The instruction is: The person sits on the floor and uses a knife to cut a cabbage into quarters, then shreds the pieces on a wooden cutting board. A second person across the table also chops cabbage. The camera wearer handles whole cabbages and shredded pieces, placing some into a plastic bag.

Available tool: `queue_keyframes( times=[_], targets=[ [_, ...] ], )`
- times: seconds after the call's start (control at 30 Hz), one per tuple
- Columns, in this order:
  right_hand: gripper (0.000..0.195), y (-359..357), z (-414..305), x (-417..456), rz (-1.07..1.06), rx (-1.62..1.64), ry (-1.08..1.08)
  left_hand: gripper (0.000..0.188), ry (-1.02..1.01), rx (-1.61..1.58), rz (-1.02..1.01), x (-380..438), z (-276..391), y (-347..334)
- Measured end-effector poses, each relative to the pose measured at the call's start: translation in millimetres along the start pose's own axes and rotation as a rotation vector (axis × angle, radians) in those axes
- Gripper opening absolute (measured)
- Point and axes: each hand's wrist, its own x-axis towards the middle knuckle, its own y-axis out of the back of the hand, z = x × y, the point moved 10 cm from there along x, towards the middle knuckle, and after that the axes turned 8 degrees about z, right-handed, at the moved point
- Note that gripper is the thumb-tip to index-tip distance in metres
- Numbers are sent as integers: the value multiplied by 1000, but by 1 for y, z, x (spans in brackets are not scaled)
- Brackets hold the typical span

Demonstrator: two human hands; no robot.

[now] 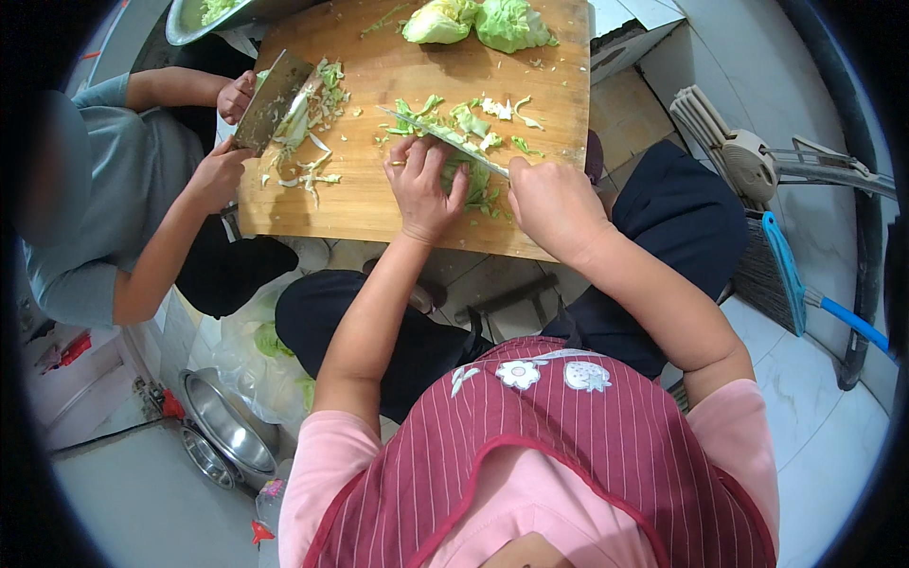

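Observation:
A wooden cutting board [369,206] lies before me. My right hand [557,206] is closed around the handle of a kitchen knife [454,140], whose blade slants up to the left over the board. Just below the blade, my left hand [425,188] presses on a piece of green cabbage [472,186], partly hidden under the fingers and blade. Shredded cabbage [465,117] lies scattered beyond the blade. At the board's far edge sit two larger pieces, a pale cut one [439,21] and a green leafy one [513,25].
At the left, another person's hands [224,170] hold a cleaver [273,103] beside shredded cabbage [302,124]. A metal basin [206,32] stands at the upper left. Steel bowls [231,422] and a plastic bag [259,362] with greens are low left. A blue-edged broom [774,277] is at right.

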Motion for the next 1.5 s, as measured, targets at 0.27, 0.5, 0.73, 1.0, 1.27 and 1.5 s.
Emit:
queue_keyframes(
  times=[0.27,0.5,0.73,1.0,1.27,1.5],
  targets=[
    [14,-41,0,40,65,55,41,28,-16,-34,45,6,4,3],
    [12,7,-7,3,24,24,6,34,12,-32,52,-2,0,0],
    [17,-55,13,53,-30,109,-68,27,9,-31,59,3,4,5],
    [21,3,29,46,152,171,-114,26,42,-53,84,3,5,7],
    [18,-38,53,73,73,-27,-113,27,40,-55,108,3,4,7],
    [18,-25,38,67,83,6,-81,27,41,-41,124,3,1,7]
  ],
)
